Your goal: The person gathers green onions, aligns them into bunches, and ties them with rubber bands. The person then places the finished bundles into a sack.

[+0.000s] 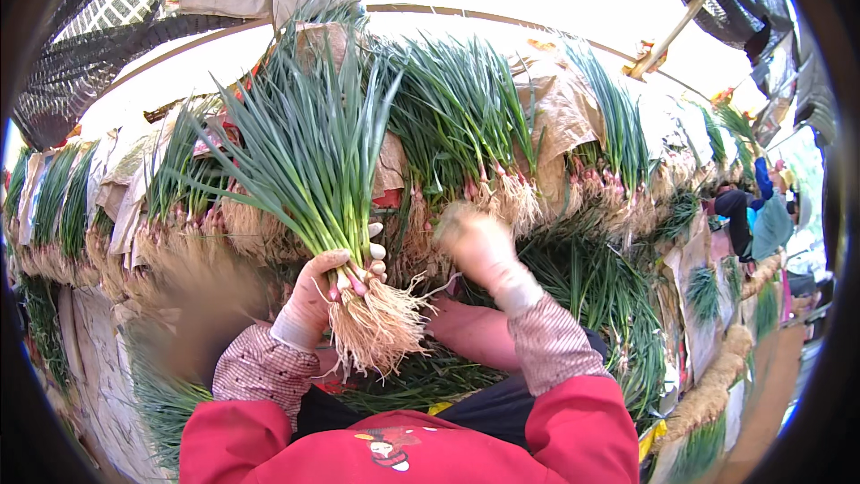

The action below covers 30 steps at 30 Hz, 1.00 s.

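A thick bunch of spring onions (329, 188) is gripped near its base by my left hand (310, 290). Its long green leaves fan up and away from me, while the pinkish bulbs and pale, stringy roots (376, 333) hang below the thumb. Pale gloves cover both hands. To the right, my right hand (478, 249) is blurred by motion, its fingers too smeared to show whether they hold anything. It is apart from the bunch, just in front of another heap of spring onions (457, 107) whose roots face me.
A long bank of spring onion bunches (181, 168) runs across in front, partly under brown sacking (561, 107). Loose leaves (598, 296) lie around my legs. A blurred brown shape (201, 316) is beside my left forearm. Another person (752, 215) is at the far right.
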### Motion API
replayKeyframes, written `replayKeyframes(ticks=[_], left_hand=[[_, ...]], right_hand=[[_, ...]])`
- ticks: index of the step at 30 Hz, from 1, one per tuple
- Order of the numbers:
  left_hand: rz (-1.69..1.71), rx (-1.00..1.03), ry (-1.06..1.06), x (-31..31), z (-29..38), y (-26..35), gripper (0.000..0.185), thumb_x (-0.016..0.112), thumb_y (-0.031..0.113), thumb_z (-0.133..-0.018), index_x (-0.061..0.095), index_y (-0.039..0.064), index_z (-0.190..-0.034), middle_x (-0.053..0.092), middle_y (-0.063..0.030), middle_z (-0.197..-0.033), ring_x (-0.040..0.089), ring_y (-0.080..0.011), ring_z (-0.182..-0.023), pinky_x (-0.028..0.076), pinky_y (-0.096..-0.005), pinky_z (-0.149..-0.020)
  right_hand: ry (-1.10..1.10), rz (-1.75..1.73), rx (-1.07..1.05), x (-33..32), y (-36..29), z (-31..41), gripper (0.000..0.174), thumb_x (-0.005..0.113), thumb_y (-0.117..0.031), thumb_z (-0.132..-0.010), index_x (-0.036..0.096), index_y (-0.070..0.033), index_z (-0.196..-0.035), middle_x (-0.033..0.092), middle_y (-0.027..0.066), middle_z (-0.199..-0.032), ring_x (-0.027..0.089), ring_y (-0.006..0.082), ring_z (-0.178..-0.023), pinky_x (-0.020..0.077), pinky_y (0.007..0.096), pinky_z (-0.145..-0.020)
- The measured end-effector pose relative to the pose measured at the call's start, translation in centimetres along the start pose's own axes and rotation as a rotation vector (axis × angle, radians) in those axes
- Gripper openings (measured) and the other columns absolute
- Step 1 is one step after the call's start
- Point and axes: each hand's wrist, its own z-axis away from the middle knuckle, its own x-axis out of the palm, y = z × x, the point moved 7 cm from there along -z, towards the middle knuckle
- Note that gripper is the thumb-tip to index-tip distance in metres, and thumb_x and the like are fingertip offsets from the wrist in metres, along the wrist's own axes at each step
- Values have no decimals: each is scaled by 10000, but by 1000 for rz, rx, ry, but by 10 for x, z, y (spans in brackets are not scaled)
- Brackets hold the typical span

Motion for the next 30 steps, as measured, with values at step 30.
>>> replayKeyframes(ticks=[30], left_hand=[[-474,-159,252,-18,8,-21,288,597,88,-812,545,-42,-1063,656,-184,-829,682,-278,-621,571,-310,-546]], right_hand=[[-83,-1161,181,93,-44,7,163,621,-122,-898,572,-10,-1007,600,18,-754,528,69,-580,441,230,-529]])
